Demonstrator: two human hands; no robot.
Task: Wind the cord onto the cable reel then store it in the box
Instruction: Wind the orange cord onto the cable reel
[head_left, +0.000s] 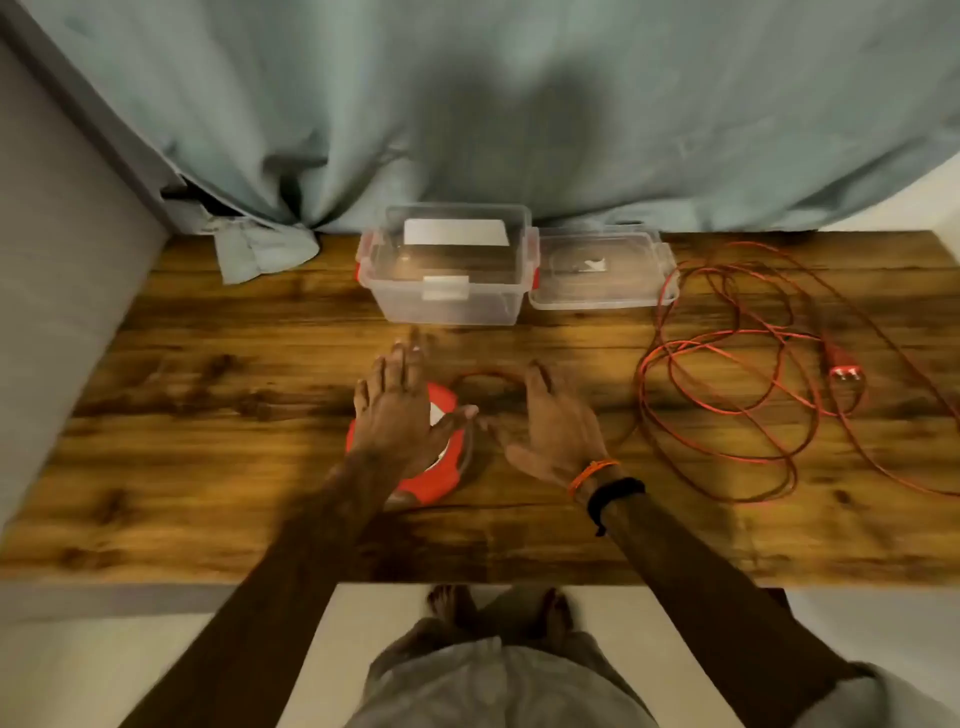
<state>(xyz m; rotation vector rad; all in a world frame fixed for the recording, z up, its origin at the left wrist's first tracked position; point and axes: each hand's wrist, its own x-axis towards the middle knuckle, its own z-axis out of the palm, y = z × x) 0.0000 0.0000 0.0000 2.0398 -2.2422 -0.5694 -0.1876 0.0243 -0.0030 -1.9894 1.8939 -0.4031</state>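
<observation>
resting flat on red reel (431, 480): left hand (397, 415), fingers straight | right hand (553, 423) spread wide | cord (727, 384) loose, rightward

1 head cam, wide-angle, looks fwd and steeply down over tabletop (208, 467) from near edge; curtain (467, 104) at 12 o'clock.

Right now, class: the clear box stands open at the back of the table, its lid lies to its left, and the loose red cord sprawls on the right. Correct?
Not quite. In the head view the lid lies to the right of the clear box, not its left. The box does stand open at the back of the table, and the red cord sprawls on the right.
</observation>
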